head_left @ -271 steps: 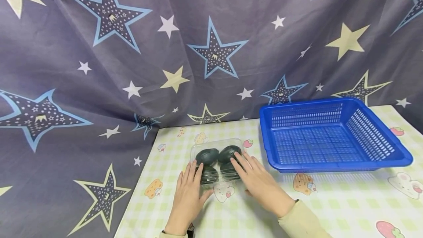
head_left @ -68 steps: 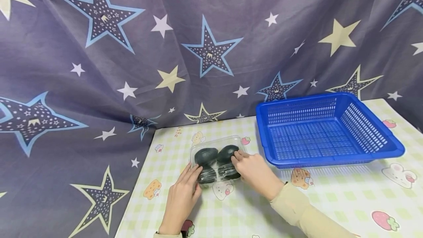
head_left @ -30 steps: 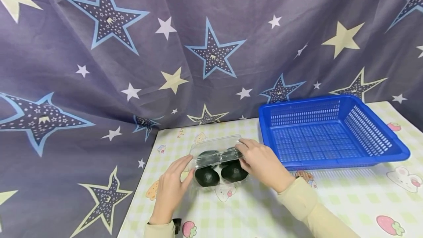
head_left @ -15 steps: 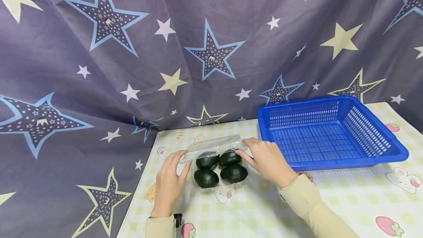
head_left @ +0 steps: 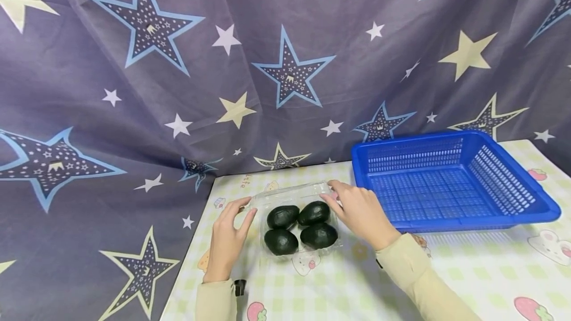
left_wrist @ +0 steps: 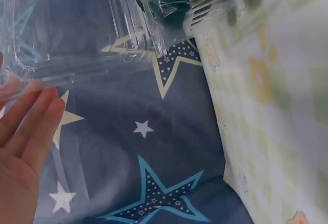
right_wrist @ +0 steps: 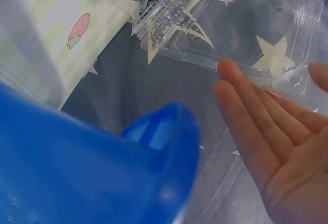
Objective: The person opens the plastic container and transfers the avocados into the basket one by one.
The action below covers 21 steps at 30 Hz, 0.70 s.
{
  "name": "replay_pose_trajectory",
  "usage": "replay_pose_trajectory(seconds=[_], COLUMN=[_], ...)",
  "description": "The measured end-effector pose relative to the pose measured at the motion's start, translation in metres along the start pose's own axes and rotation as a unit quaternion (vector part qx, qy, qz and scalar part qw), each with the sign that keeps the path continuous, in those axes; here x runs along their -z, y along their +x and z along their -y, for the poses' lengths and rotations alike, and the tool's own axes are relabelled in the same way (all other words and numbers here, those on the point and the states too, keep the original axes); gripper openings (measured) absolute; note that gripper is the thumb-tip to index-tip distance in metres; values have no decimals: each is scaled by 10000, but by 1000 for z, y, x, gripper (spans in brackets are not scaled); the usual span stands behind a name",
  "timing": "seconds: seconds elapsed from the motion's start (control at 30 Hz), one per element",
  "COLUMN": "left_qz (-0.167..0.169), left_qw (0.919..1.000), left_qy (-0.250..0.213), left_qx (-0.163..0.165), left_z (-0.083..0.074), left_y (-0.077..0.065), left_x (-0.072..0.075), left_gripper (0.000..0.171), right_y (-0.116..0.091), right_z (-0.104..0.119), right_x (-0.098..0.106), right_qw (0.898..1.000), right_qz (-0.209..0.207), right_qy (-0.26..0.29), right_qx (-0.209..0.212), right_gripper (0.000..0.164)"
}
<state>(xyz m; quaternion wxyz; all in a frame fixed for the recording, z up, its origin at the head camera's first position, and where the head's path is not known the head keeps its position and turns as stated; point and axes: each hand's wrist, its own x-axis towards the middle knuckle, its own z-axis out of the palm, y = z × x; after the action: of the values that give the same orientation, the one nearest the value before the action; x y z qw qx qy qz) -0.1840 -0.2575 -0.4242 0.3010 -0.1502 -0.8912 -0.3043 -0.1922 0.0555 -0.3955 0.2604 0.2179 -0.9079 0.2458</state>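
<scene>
A clear plastic clamshell box [head_left: 335,245] stands on the table with its lid [head_left: 290,195] raised and tilted toward the back. Several dark green avocados [head_left: 281,241] lie in its base in two rows. My left hand [head_left: 227,237] holds the lid's left corner between thumb and fingers. At the right corner, my right hand [head_left: 363,214] pinches the lid edge the same way. The left wrist view has the left fingers [left_wrist: 36,114] nearly straight against the clear lid's rim. In the right wrist view the right fingers [right_wrist: 266,111] lie along the lid's other side.
A blue plastic basket [head_left: 446,224] with slotted walls stands to the right, close to my right hand. The table wears a green checked cloth [head_left: 321,296] with cartoon prints. A star-patterned curtain [head_left: 178,88] hangs right behind the table.
The lid, which lay closed over the avocados, has swung up and back. Both hands rose with it at its corners. The avocados are now uncovered; the basket stays put.
</scene>
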Motion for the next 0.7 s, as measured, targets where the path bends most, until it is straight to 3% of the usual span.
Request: replay_pose_trajectory(seconds=[0.17, 0.3, 0.5, 0.7], left_qz=[6, -199, -422, -517], left_qw=[9990, 9982, 9951, 9897], left_qy=[-438, -540, -851, -1233], left_qx=[86, 143, 288, 519], left_z=[6, 11, 17, 21], left_y=[2, 5, 13, 19], left_x=[-4, -7, -10, -15], left_gripper=[30, 28, 29, 32], right_y=[-3, -4, -4, 1], right_z=[0, 3, 6, 5], right_x=[-5, -10, -18, -25], right_qw=[9988, 9962, 9972, 9976], right_qz=[-6, 82, 105, 25], right_qy=[422, 744, 622, 622], right_qx=[-264, -455, -413, -313], right_gripper=[32, 39, 46, 41])
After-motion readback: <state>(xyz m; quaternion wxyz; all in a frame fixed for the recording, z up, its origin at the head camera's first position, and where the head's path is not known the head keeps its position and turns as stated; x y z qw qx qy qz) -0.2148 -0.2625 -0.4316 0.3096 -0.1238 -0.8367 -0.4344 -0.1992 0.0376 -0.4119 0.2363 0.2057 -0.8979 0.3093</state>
